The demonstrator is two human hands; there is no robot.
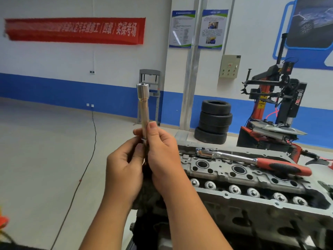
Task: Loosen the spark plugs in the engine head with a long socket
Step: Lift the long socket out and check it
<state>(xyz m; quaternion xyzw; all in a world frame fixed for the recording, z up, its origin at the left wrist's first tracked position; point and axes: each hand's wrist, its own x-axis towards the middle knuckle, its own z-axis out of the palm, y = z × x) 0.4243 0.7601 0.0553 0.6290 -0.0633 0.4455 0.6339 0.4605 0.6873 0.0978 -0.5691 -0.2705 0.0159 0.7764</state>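
- The long socket [143,107] stands upright in front of the person, raised clear of the engine head [252,179], its wider open end well above the fingertips and its lower end buried between both hands.
- The right hand [162,156] curls round the lower shaft, thumb pressed against the side; the left hand [124,168] closes round the base just below those fingers, perhaps on an extension or rag there, though that part is too hidden to tell.
- It looks like stiff, polished steel: rigid, fairly weighty for its width and likely slick (an oily palm would slide on it), so a hold low on the shaft, near where the fingers already sit, seems soundest.
- The ratchet wrench [252,159] lies across the head, well to the right of the fingers and untouched; its red grip looks the natural place to take it.
- The spark plugs themselves cannot be seen: the round wells [238,169] are dark inside, the nearest end of the head is covered by the forearms, and the far end is cut off at the frame edge.
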